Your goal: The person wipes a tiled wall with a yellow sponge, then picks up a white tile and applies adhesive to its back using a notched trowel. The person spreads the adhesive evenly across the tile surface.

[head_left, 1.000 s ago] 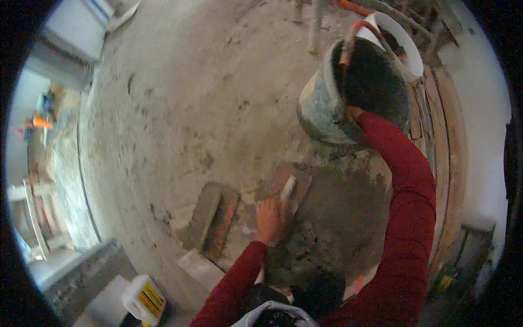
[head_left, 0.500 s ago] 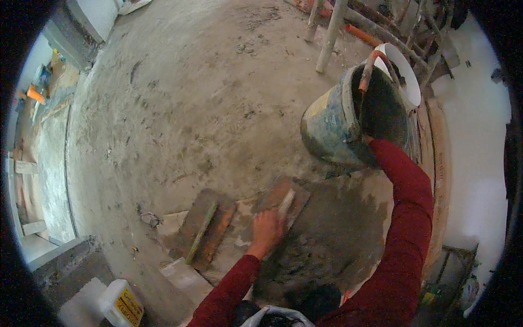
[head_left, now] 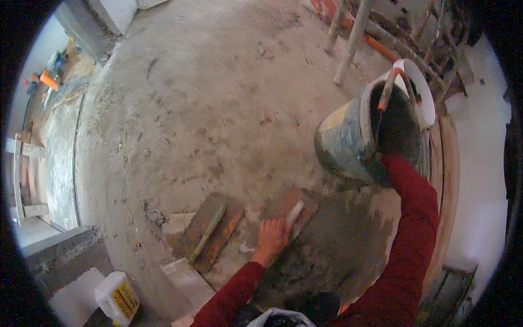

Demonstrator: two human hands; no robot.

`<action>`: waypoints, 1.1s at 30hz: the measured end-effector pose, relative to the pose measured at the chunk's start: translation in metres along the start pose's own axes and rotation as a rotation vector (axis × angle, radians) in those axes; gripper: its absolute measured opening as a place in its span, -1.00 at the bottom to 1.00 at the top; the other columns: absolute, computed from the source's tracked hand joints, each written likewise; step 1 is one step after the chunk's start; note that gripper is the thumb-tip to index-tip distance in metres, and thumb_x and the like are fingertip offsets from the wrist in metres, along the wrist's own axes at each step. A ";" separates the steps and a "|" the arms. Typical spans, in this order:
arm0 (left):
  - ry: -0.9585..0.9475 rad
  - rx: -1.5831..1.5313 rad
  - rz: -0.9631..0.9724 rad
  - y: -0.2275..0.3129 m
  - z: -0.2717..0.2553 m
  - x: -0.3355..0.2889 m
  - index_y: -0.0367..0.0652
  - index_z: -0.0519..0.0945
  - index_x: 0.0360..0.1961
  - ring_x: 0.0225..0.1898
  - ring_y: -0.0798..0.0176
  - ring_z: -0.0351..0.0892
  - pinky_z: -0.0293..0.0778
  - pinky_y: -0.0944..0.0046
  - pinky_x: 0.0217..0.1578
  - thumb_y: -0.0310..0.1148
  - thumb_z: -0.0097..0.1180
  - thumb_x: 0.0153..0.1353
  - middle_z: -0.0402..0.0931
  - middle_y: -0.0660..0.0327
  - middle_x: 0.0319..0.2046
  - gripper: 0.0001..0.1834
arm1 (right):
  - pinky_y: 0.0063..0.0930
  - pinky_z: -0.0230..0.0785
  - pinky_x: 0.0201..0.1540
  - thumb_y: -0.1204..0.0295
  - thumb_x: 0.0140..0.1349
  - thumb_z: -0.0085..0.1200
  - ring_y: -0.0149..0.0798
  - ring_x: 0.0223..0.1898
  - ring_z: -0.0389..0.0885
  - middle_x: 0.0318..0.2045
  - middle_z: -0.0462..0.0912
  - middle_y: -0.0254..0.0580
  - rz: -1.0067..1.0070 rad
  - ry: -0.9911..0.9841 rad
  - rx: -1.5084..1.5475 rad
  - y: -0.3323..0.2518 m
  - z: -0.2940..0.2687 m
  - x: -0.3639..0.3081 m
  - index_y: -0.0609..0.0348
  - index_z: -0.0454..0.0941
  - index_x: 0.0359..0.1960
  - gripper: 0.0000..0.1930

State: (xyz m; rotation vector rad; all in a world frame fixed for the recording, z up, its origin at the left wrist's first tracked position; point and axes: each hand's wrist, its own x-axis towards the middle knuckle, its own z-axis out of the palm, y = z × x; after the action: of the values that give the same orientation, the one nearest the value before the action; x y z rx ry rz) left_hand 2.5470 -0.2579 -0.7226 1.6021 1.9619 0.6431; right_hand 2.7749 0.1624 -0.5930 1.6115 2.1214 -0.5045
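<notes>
My left hand (head_left: 272, 237) is closed at the near end of the pale handle (head_left: 296, 211) of a rectangular hand float (head_left: 283, 203), which lies on the wet mortar. To its left, a second float (head_left: 226, 238) with a long wooden handle rests on the floor and nothing touches it. My right forearm (head_left: 406, 177) reaches into a tilted, mortar-stained bucket (head_left: 340, 133); the right hand is hidden in its dark inside. An orange-brown tool handle (head_left: 388, 90) sticks up at the bucket's mouth. Dark wet mortar (head_left: 338, 240) covers the floor in front of me.
A white bucket (head_left: 427, 103) stands behind the stained one. Wooden trestle legs (head_left: 353, 46) rise at the far right, near long boards (head_left: 449, 163) along the wall. A white jug (head_left: 116, 297) with a yellow label sits at the lower left, near a pale tile (head_left: 188, 280). Rough screed (head_left: 207, 109) spreads ahead.
The whole view has shifted, so things appear farther right and a little lower. My right arm has gone deeper into the bucket. My left hand stays at the float.
</notes>
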 end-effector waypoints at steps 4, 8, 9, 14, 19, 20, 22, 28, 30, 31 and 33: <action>-0.112 -0.095 -0.117 -0.006 -0.021 0.012 -0.18 0.49 -0.12 -0.16 -0.02 0.50 0.40 0.03 -0.20 -0.14 0.04 0.20 0.53 0.04 -0.25 -0.64 | -0.31 0.34 0.04 0.14 0.27 0.00 -0.16 0.02 0.51 -0.04 0.57 -0.08 -0.052 0.074 -0.009 -0.013 -0.004 0.001 0.14 0.46 0.08 -0.56; -0.401 -0.206 -0.097 -0.002 -0.002 0.022 -0.16 0.47 0.03 -0.09 0.00 0.48 0.38 -0.08 -0.09 -0.16 0.03 0.21 0.52 0.04 -0.19 -0.58 | -0.32 0.35 0.02 0.12 0.27 0.00 -0.17 0.01 0.51 -0.05 0.58 -0.10 -0.049 0.213 0.094 0.048 0.000 -0.009 0.14 0.47 0.07 -0.56; -0.222 -0.122 -0.043 -0.004 0.007 0.014 -0.16 0.44 0.08 -0.07 0.01 0.46 0.38 -0.06 -0.08 -0.17 0.02 0.22 0.50 0.05 -0.17 -0.55 | -0.33 0.35 0.02 0.12 0.27 0.01 -0.17 0.00 0.51 -0.06 0.58 -0.10 -0.025 0.223 0.115 0.054 0.005 -0.003 0.14 0.48 0.07 -0.56; -0.078 -0.080 -0.063 -0.015 0.006 -0.012 -0.15 0.38 0.17 0.00 0.07 0.42 0.35 0.01 -0.02 -0.16 0.02 0.22 0.46 0.10 -0.09 -0.48 | -0.34 0.36 -0.01 0.10 0.27 0.02 -0.19 -0.01 0.52 -0.08 0.59 -0.11 -0.028 0.280 0.122 0.036 0.004 0.010 0.14 0.49 0.06 -0.55; -0.115 0.044 -0.004 -0.007 0.013 -0.007 -0.13 0.34 0.21 -0.01 0.09 0.43 0.35 0.02 -0.03 -0.21 0.02 0.20 0.48 0.12 -0.10 -0.46 | -0.35 0.37 -0.03 0.08 0.27 0.03 -0.21 -0.03 0.52 -0.10 0.60 -0.13 -0.036 0.386 0.187 0.065 -0.001 0.012 0.14 0.50 0.04 -0.55; -0.018 0.040 -0.008 -0.005 0.016 -0.001 -0.16 0.40 0.14 -0.07 0.07 0.46 0.38 0.01 -0.08 -0.25 0.02 0.18 0.50 0.10 -0.16 -0.51 | -0.35 0.37 -0.03 0.08 0.27 0.03 -0.22 -0.03 0.52 -0.10 0.60 -0.13 -0.057 0.424 0.216 0.077 -0.004 0.014 0.14 0.51 0.04 -0.55; -0.176 -0.056 0.004 0.007 0.017 0.013 -0.22 0.57 -0.19 -0.29 0.01 0.54 0.47 0.01 -0.26 -0.35 0.02 0.12 0.56 0.03 -0.37 -0.74 | -0.36 0.38 -0.04 0.07 0.26 0.03 -0.22 -0.04 0.53 -0.11 0.61 -0.13 -0.077 0.542 0.287 0.092 -0.018 -0.003 0.14 0.51 0.04 -0.54; 0.178 -0.074 0.019 -0.008 -0.016 0.006 -0.18 0.45 0.06 -0.28 -0.10 0.53 0.43 -0.03 -0.28 -0.28 0.13 0.12 0.58 -0.04 -0.30 -0.54 | -0.36 0.47 -0.17 0.11 0.26 0.05 -0.19 -0.08 0.55 -0.13 0.60 -0.10 -0.245 0.431 1.462 -0.008 -0.025 -0.044 0.13 0.50 -0.06 -0.61; 0.223 0.022 0.052 0.001 0.006 0.006 -0.17 0.41 0.12 -0.23 -0.10 0.50 0.40 -0.05 -0.25 -0.27 0.14 0.14 0.57 -0.02 -0.25 -0.49 | -0.22 0.58 -0.34 0.25 0.27 0.03 -0.10 -0.14 0.57 -0.06 0.53 -0.01 -0.203 0.461 1.857 0.003 -0.041 -0.085 0.15 0.37 -0.11 -0.72; 0.214 0.035 0.052 0.008 0.010 0.006 -0.16 0.42 0.11 -0.22 -0.11 0.47 0.38 -0.05 -0.24 -0.27 0.16 0.14 0.55 -0.01 -0.24 -0.50 | -0.23 0.58 -0.34 0.26 0.27 0.03 -0.10 -0.15 0.58 -0.08 0.54 0.00 -0.226 0.519 1.827 0.023 -0.039 -0.104 0.16 0.37 -0.10 -0.71; 0.212 -0.004 0.005 0.009 0.013 0.005 -0.16 0.43 0.10 -0.20 -0.09 0.45 0.36 -0.02 -0.22 -0.27 0.16 0.17 0.53 0.01 -0.23 -0.52 | -0.25 0.57 -0.34 0.25 0.26 0.03 -0.11 -0.18 0.59 -0.13 0.56 -0.01 -0.294 0.609 1.735 0.048 -0.031 -0.143 0.17 0.38 -0.08 -0.70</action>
State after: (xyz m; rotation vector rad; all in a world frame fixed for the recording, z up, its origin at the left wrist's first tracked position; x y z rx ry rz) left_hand 2.5614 -0.2512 -0.7275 1.5927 2.1048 0.8479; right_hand 2.8511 0.0757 -0.4917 2.2969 2.2605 -2.7848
